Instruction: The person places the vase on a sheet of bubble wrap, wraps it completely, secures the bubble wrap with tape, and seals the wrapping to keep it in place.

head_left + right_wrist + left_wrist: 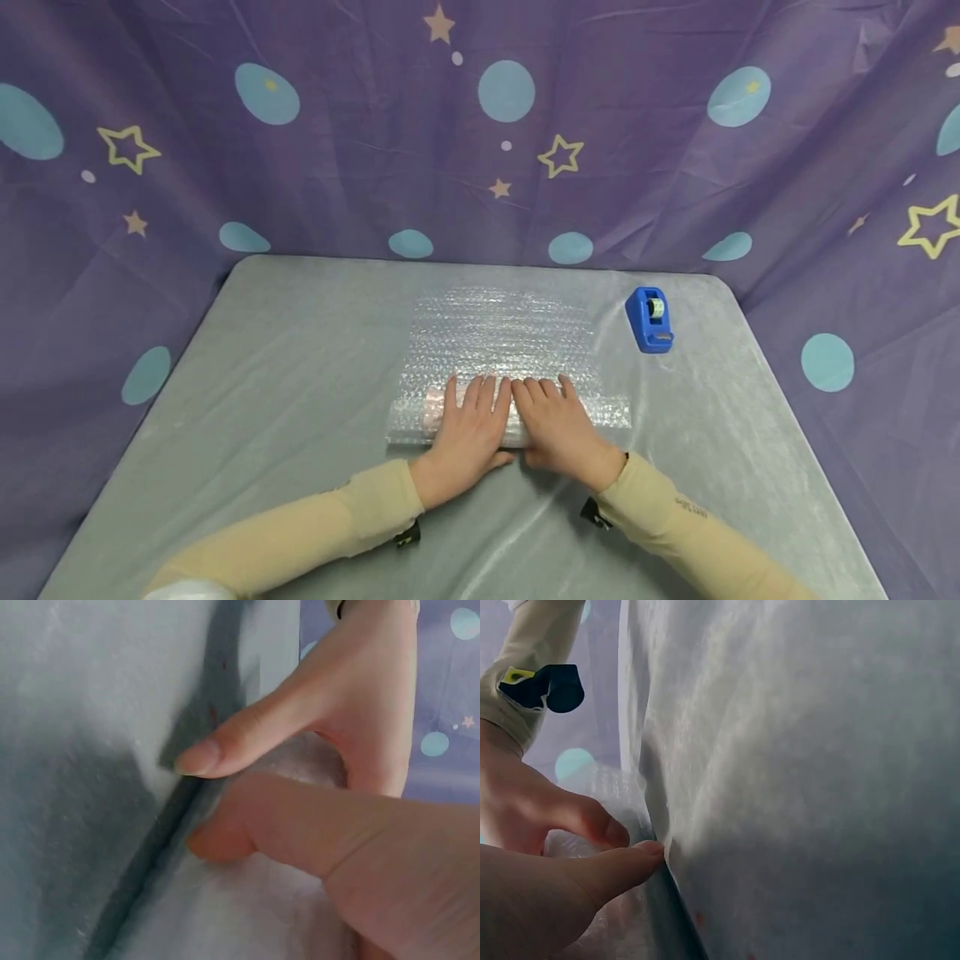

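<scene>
The bubble wrap sheet [498, 333] lies at the middle of the table, its flat portion extending toward the far edge. Its near end forms a transparent roll [611, 412], set crosswise. A pinkish item [432, 410] shows through the film, nearer the roll's left end; the hands cover the rest, so its type cannot be determined.

The left hand [471, 429] and right hand [557, 427] rest side by side on the roll, fingers extended across the top, thumbs at the near side. Neither is clenched. Fingertip pressure cannot be judged.

Caution: unequal pressure between the hands could skew the roll, leaving the layers out of line with the sheet. Both hands bear near the middle, so the ends could loosen or flare. Excess force could burst bubbles and reduce cushioning. Early release could let the film spring open, as no tape is visible on it. A slack wrap could let the item slide toward the left end.

The blue tape dispenser [649, 321], holding a tape roll [657, 308], stands to the right of the sheet, apart from both hands. A grey cloth [300, 350] covers the table. A purple curtain [360, 150] with stars and blue spots encloses it
</scene>
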{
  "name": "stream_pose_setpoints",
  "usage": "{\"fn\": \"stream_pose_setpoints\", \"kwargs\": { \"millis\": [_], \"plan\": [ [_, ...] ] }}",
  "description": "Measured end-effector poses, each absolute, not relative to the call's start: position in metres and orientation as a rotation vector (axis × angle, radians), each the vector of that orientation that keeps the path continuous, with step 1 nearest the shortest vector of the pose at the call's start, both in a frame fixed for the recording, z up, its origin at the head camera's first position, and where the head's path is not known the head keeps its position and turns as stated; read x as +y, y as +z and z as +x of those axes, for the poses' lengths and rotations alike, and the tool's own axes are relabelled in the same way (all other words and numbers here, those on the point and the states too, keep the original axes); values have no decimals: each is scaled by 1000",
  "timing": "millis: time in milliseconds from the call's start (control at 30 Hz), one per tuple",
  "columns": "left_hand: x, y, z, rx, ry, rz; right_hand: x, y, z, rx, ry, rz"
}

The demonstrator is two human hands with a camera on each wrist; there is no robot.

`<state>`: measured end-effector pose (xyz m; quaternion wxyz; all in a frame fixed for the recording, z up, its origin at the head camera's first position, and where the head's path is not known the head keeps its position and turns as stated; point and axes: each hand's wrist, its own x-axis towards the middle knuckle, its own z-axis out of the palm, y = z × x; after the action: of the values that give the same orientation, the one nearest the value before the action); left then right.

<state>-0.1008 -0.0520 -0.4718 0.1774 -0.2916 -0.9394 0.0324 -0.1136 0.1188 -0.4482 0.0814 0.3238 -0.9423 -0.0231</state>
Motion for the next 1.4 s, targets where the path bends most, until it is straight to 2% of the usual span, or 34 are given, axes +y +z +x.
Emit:
{"fn": "stream_pose_setpoints", "kwargs": {
  "millis": [667,900,1167,1400],
  "plan": [
    [-50,-470,-121,-2655,48,-850,123,-439,-123,-2896,-138,971],
    [-51,-470,-124,-2686,63,-832,122,-439,-110,-2778,-170,902],
    [-50,-465,-112,-2723,5,-861,120,-453,-90,-2720,-225,864],
    [-49,-463,-109,-2738,29,-845,119,-463,-91,-2614,-149,849]
  ]
}}
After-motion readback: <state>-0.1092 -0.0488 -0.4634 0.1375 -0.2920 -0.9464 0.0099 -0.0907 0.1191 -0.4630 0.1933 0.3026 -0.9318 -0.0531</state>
